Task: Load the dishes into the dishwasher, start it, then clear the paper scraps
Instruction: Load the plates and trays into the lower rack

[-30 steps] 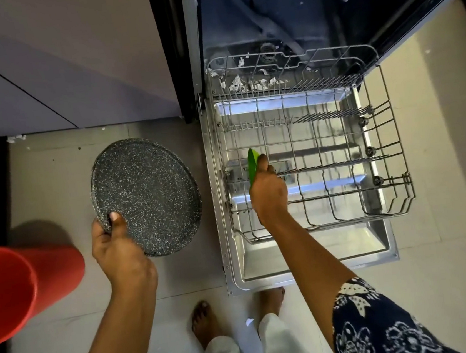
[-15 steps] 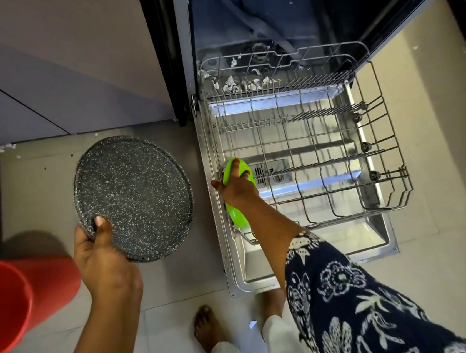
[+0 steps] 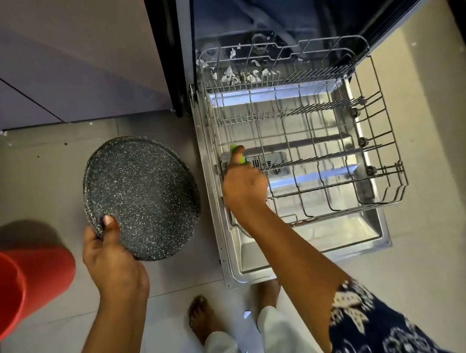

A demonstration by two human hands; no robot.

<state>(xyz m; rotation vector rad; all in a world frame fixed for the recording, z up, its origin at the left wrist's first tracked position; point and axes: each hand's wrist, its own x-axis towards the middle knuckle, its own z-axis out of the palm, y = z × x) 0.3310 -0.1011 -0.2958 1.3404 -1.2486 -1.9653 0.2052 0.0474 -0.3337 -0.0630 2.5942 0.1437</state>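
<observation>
**Green plate at the left side of the lower rack**

We are holding our right hand (image 3: 244,186) inside the lower rack (image 3: 381,136), at its left side towards the front. There we are gripping a small green plate (image 3: 238,154), with the thumb pressed up along it and the fingers curled round it. Only a sliver of green is showing above the thumb, standing on edge among the wires. We cannot tell whether it is sitting in a slot.

Our left hand (image 3: 110,257) is holding a large speckled plate (image 3: 144,195) out to the left of the rack. The thumb is lying on its near rim and the fingers are underneath.

Paper scraps (image 3: 232,75) are lying along the rack's back edge, caught in the wires. The rack is sitting pulled out over the open dishwasher door (image 3: 306,243).

A red bucket (image 3: 20,284) is standing far to the rack's left, beyond the speckled plate. One small scrap (image 3: 247,314) is lying on the floor in front of the rack, between our bare feet (image 3: 204,313).
</observation>
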